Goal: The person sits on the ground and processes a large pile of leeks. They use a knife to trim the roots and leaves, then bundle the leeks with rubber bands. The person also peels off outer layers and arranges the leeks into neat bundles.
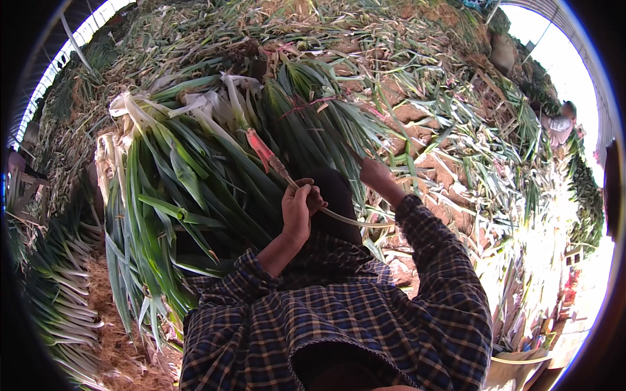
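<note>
Leek-like stalks (pixel 186 186) lie heaped before you on the left, pale ends far, green leaves spilling nearer; at the right of this heap your left hand (pixel 298 207) is closed, fingers bent around a thin pale tube (pixel 342 220); a red fitting (pixel 261 150) at its far end points over the leaves, while its other end curves right, out of sight at your right sleeve (pixel 437 241). Farther off, a green bundle (pixel 297 130) with a pinkish-red tie (pixel 306 106) lies beyond your dark knee (pixel 331 192); your right hand (pixel 377 174) is just beside its leaves, seemingly curled, though I cannot tell how far open it is or whether it grips anything. The step in hand looks like working over these stalks with the tube ready; the next move probably calls for a steady left grip and a tube clear of the leaves.

Around you, left to right: a row of stalks (pixel 75 303), white ends rightward; brown fibrous litter (pixel 107 313); loose leaves (pixel 417 72) strewn over the ground; another person (pixel 559 127) far right, below a curved roof (pixel 589 55); a yellowish tub (pixel 518 371) near right, by glaring sunlight.
</note>
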